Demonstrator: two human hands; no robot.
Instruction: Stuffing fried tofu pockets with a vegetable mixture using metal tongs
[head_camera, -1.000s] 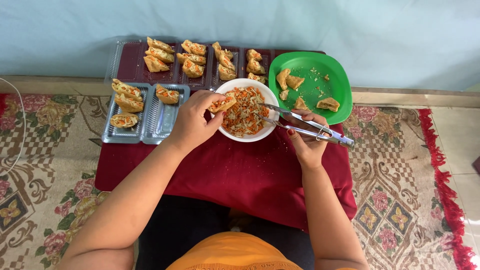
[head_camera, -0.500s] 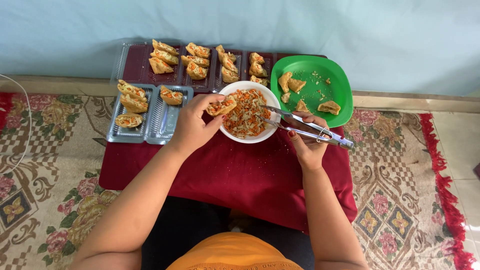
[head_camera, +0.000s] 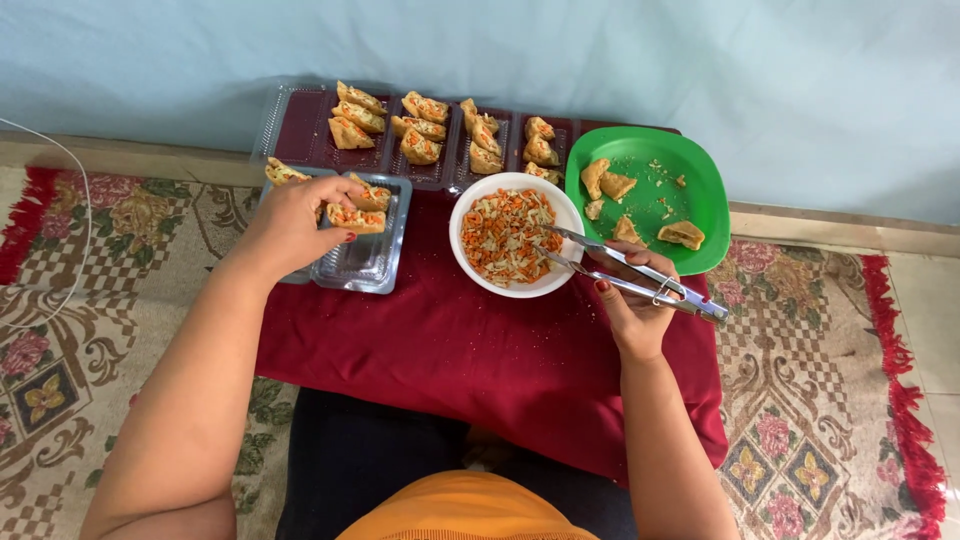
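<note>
A filled pastry pocket (head_camera: 357, 217), golden with orange and pale shreds showing at its open edge, sits pinched in the fingertips of the left hand (head_camera: 297, 222), over the clear plastic tray (head_camera: 372, 262) at the left of the dark red cloth (head_camera: 470, 350). The fingers are closed on the pocket's near end; whether it already rests on the tray floor cannot be told. Another filled pocket (head_camera: 371, 193) lies just behind it in the same tray, and a third (head_camera: 285, 173) shows beyond the knuckles.

The right hand (head_camera: 632, 305) grips a pair of metal tongs (head_camera: 625, 270), fingers wrapped around the handles near the hinge. The tong tips stand slightly apart and reach over the rim of the white bowl (head_camera: 470, 275), which holds a shredded carrot and cabbage filling (head_camera: 506, 234). The tips appear to hold nothing.

Behind the bowl, a row of clear trays (head_camera: 300, 125) along the pale wall carries more filled pockets (head_camera: 420, 130) in neat lines. To the right, touching the bowl's rim, a green plate (head_camera: 700, 190) holds a few unfilled fried pieces (head_camera: 682, 235) and crumbs. The cloth lies over a patterned rug (head_camera: 60, 330).
</note>
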